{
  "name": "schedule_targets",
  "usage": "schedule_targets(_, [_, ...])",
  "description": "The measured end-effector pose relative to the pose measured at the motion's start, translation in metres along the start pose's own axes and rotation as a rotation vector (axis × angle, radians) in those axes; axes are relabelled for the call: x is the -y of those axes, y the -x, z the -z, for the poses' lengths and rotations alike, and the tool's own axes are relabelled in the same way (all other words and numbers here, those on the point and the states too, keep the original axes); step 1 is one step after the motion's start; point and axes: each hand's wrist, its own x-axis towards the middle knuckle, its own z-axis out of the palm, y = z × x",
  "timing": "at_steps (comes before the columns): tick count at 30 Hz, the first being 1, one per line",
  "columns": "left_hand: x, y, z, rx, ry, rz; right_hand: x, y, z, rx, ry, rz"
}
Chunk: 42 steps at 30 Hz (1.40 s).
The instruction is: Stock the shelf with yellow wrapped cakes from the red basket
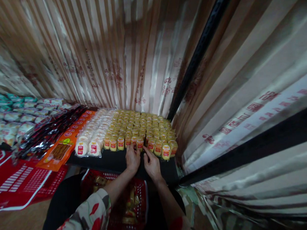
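Small yellow cakes in clear wrappers (133, 126), with red and white labels, stand in tight rows on a black shelf (106, 159). My left hand (132, 158) is at the front row, its bent fingers closed against a wrapped yellow cake (140, 143); the fingertips partly hide the grip. Just right of it, my right hand (152, 165) has its index finger stretched towards the same front row and its thumb apart. A narrow dark gap runs between the cake rows near that fingertip. Clear-wrapped white round cakes (94, 148) lie in rows to the left.
A red basket (142, 213) with yellow packets is below my arms. Leftward are an orange snack bag (60, 152), dark shiny packets (50, 128), white packets (26, 117) and a red basket (24, 182). Pleated fabric (113, 55) and a black post (198, 49) border the shelf.
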Motion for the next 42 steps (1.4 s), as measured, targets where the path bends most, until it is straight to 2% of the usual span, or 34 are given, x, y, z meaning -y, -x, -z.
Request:
schedule_targets(3, [0.001,-0.002,0.001,0.008,0.008,0.008,0.002,0.002,0.0,-0.027,0.032,0.079])
schedule_targets(6, [0.001,-0.002,-0.001,0.024,-0.016,0.001,0.004,0.004,0.0,-0.121,0.072,0.122])
schedule_targets(11, [-0.003,-0.001,-0.007,0.033,-0.036,-0.021,0.003,0.002,0.001,-0.215,0.092,0.029])
schedule_targets(16, [-0.007,0.001,-0.007,0.026,-0.082,0.016,-0.002,0.001,0.001,-0.203,0.055,-0.034])
schedule_targets(21, [-0.009,0.001,-0.006,0.032,-0.137,-0.076,-0.004,0.002,0.0,-0.179,0.018,-0.061])
schedule_targets(28, [-0.007,-0.002,-0.009,0.029,-0.232,-0.035,-0.003,0.001,0.0,-0.181,0.006,-0.07])
schedule_targets(34, [-0.005,-0.002,-0.01,0.035,-0.301,-0.114,-0.004,0.002,0.0,-0.177,0.004,-0.068])
schedule_targets(38, [-0.006,-0.001,-0.013,0.074,-0.27,-0.188,-0.004,0.002,0.0,-0.165,0.011,-0.059])
schedule_targets(42, [-0.004,-0.002,-0.017,0.058,-0.188,-0.157,-0.005,-0.001,-0.001,-0.135,0.037,-0.061])
